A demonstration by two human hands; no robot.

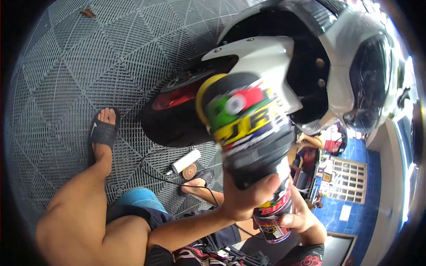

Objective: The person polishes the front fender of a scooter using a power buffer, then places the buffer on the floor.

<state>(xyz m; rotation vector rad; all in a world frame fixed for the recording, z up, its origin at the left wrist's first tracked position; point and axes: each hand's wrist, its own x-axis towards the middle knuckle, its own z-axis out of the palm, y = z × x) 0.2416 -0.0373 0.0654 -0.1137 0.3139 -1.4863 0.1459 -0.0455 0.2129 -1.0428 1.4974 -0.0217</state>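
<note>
A large black cylindrical object (250,128), covered in colourful stickers and blurred in its upper part, fills the centre of the view. It has a yellow rim at its upper end, close to the white vehicle body. My left hand (250,197) is closed round its middle. Lower down, my right hand (298,216) grips the narrower sticker-covered part, with the thumb on the near side. Some fingers of both hands are hidden behind the object.
A white and black motorcycle (266,53) with a dark wheel stands on the grey grid floor (66,75). A white cylinder (186,161), an orange disc (189,171) and a black cord (155,178) lie near my feet. Blue tiles (344,226) show at the right.
</note>
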